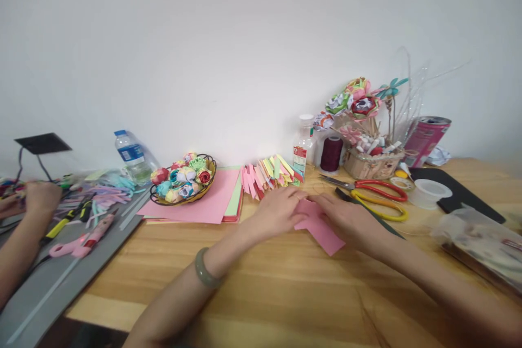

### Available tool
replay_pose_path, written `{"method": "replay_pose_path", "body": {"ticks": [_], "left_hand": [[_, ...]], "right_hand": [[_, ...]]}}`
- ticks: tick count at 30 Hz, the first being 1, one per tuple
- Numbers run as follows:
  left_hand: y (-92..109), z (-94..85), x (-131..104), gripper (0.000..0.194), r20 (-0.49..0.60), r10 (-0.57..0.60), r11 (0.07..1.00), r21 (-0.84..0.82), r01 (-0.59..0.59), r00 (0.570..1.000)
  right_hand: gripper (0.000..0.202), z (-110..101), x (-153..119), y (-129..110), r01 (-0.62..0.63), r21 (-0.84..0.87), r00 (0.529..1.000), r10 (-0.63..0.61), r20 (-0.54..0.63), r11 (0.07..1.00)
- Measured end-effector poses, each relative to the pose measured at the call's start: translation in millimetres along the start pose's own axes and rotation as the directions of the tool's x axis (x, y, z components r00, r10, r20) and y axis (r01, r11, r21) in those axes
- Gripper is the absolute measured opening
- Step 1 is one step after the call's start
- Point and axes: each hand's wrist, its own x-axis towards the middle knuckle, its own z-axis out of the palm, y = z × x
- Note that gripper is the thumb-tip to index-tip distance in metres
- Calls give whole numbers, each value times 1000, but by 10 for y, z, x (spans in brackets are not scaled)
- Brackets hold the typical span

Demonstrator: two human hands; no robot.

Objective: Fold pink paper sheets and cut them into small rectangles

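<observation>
Pink paper (325, 235), two-handed grip
My left hand (278, 211) and right hand (346, 219) close on its far end over the desk (281, 293) (near end free); uneven pressure could crease it crooked.

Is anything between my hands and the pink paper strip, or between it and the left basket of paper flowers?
Nothing visible separates the left hand or right hand from the pink strip; both touch it. Toward the left basket, the left hand intervenes.
</observation>
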Motion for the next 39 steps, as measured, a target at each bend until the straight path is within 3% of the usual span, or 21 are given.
{"method": "replay_pose_path", "body": {"ticks": [4,10,14,21,30,35,39], "left_hand": [[-95,134,-39,25,-51,-68,991,108,74,996],[-198,276,-63,26,-272,-82,982,-186,31,959],[-180,354,-44,20,-340,-145,949,-314,33,929],[-156,410,-67,18,-369,-211,958,-264,116,905],[-198,480,-41,30,-365,-320,861,-498,107,875],[-208,497,-20,28,-312,-314,841,-530,110,897],[-225,491,-15,27,-212,-309,826,-543,151,927]], "right_hand": [[36,-68,2,3,29,-69,999,-28,17,997],[39,-9,11,52,102,-120,986,-116,-118,988],[40,97,-1,68,119,-124,975,-139,-171,985],[56,263,6,126,14,-56,978,-26,-208,998],[44,234,17,104,-21,102,985,38,-170,995],[33,356,41,145,-62,260,969,121,-216,964],[43,438,45,203,-88,299,965,156,-212,950]]}}
